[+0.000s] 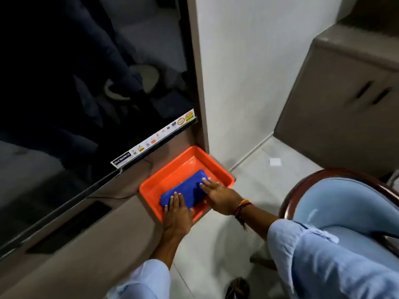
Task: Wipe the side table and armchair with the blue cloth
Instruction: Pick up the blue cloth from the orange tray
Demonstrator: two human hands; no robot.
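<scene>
Home living room: television, armchair, cabinet.

Orange tray wedged at the surface's end, television close on its left, wall pillar right behind it, armchair crowding the right, open floor between tray and armchair.

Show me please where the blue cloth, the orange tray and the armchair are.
blue cloth [188,188]: head view, bare middle between the hands.
orange tray [218,162]: head view, right rim.
armchair [345,203]: head view, light blue padded back.
</scene>
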